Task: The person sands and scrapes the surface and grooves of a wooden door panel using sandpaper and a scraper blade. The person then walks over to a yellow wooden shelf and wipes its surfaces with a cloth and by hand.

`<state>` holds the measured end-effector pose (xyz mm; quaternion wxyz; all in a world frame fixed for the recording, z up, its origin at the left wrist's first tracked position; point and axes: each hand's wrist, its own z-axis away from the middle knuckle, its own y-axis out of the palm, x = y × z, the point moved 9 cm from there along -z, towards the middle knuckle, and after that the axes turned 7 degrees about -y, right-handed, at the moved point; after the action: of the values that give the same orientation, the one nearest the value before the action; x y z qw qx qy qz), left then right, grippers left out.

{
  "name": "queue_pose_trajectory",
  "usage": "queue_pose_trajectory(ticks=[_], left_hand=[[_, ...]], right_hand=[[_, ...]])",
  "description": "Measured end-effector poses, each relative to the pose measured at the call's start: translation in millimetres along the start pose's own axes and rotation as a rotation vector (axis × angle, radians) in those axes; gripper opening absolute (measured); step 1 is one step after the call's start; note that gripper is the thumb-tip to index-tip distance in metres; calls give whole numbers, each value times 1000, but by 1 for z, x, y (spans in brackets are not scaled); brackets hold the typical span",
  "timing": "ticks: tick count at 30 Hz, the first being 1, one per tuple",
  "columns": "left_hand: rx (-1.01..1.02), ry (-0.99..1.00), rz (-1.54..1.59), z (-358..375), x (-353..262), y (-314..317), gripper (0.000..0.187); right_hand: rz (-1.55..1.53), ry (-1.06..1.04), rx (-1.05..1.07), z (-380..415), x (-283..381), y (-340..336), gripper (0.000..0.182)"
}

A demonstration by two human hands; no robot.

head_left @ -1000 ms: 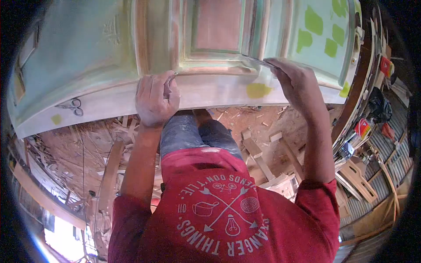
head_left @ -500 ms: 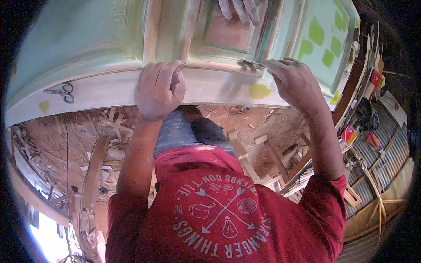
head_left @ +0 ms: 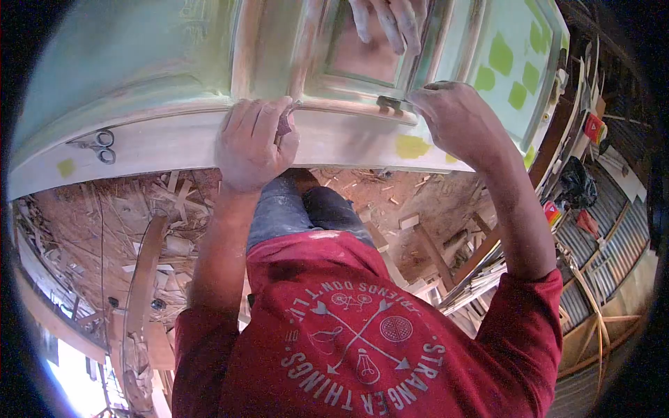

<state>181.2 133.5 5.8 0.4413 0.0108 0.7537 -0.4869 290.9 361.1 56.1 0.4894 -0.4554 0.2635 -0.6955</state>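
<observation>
My left hand (head_left: 256, 143) is closed around a small dark reddish piece, perhaps folded sandpaper (head_left: 284, 127), against the lower molding of a pale green and white panelled door (head_left: 362, 131). At the right, my right hand (head_left: 453, 118) has its fingers pinched together over the molding; what they hold, if anything, is hidden. Just left of its fingertips, a small dark object or shadow (head_left: 391, 104) shows on the molding. Another person's hand (head_left: 390, 22) hangs over the reddish inner panel at the top, fingers pointing down.
Scissors (head_left: 103, 146) lie on the door's white edge at the left. Wood scraps and shavings (head_left: 182, 198) cover the ground below. Long boards, a black plastic bag (head_left: 577, 182) and corrugated sheets (head_left: 613, 233) are at the right.
My right hand has shifted slightly up and left along the molding. The other person's hand has come lower over the panel. My left hand has barely moved.
</observation>
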Motion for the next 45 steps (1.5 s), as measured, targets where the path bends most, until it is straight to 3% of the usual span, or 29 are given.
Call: queue_pose_trajectory(ticks=[9, 12, 13, 17, 23, 26, 30, 31, 37, 40, 45], left_hand=[[8, -22, 3, 0, 3, 0, 30], [3, -17, -3, 0, 3, 0, 31], [3, -16, -1, 1, 2, -1, 31], [2, -8, 5, 0, 0, 0, 32], [-24, 18, -11, 0, 0, 0, 32], [-27, 18, -18, -1, -1, -1, 31], [2, -9, -59, 0, 0, 2, 37], [7, -4, -47, 0, 0, 3, 37], [-4, -9, -8, -1, -1, -1, 28], [-4, 0, -1, -1, 0, 1, 29], [-54, 33, 8, -2, -1, -2, 30]], right_hand=[[-93, 217, 15, 11, -21, -10, 16], [-778, 567, -324, 57, -54, -16, 22], [-934, 607, -385, 63, -49, -25, 35], [-1196, 613, -332, 101, -68, 30, 51], [-1024, 733, -191, 109, -58, 68, 55], [-348, 365, -279, 81, -37, 26, 48], [143, 335, -116, 57, -33, 22, 45], [176, 198, -154, 48, -26, 15, 47], [-415, 594, 202, 55, -39, 10, 41], [-230, 350, 141, 47, -39, 12, 33], [-16, 246, 121, 20, -10, 1, 26]])
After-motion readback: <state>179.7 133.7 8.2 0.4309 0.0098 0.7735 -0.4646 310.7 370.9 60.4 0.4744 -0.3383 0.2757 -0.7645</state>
